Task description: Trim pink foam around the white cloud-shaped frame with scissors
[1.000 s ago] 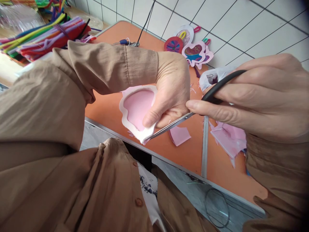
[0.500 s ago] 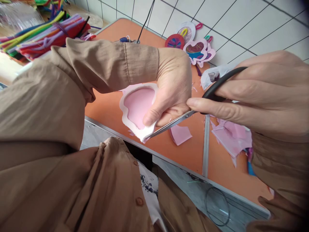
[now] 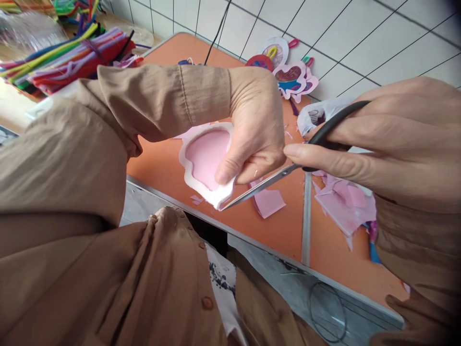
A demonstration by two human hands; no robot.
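Steel scissors point(image 3: 268, 182) edged rightward, right grip point(image 3: 392, 144) round black handles point(image 3: 329, 124), left grip point(image 3: 257, 120) pinching wavy pink-backed frame point(image 3: 196, 184)

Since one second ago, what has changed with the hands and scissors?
The right hand and scissors have shifted slightly right, leaving a clearer gap below the left hand. Nothing was taken or released: the left still grips the pink piece, the right the scissors.
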